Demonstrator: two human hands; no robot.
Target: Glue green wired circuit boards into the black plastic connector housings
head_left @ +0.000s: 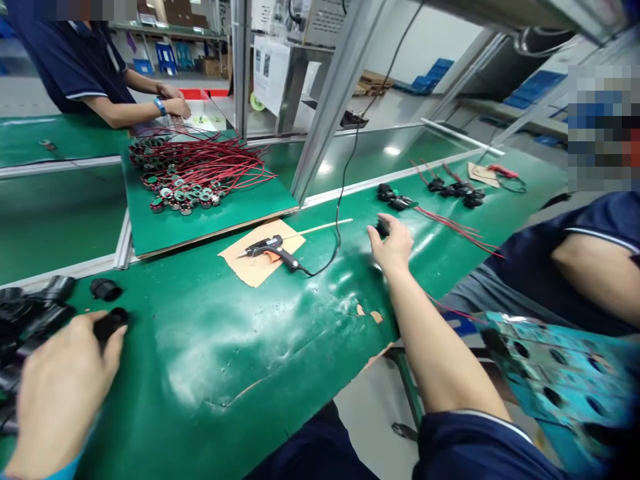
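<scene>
1. The black cap [111, 323] sat at the near-left of the green mat [225, 347], pinched between the thumb and fingertips of the left hand [60, 387]. The hand was closed on it. I judged the fingertip hold kept the cap's open end free.
2. The right hand [395, 248] lay palm down far across the mat, its fingertips on a small black part [383, 228]. I could not tell whether it gripped the part or only touched it.
3. A heap of black housings [30, 320] was just beside the left hand, and one loose black ring [105, 289] was near it. They seemed to be stock kept within easy reach.
4. Between the two hands, a glue gun [270, 250] rested on a cardboard sheet [260, 263], probably to keep drips off the mat. Its cable [345, 173] ran up past a slanted aluminium post [335, 100].
5. Beyond the right hand were wired black assemblies [397, 199], and their red leads [460, 230] trailed toward the mat's edge.
6. A green board [225, 213] carried a tangle of red-wired round parts [195, 173]. A co-worker's hands [173, 100] were behind it.
7. Another co-worker's arm [595, 273] crowded the right side, above a blue perforated tray [560, 380].
</scene>
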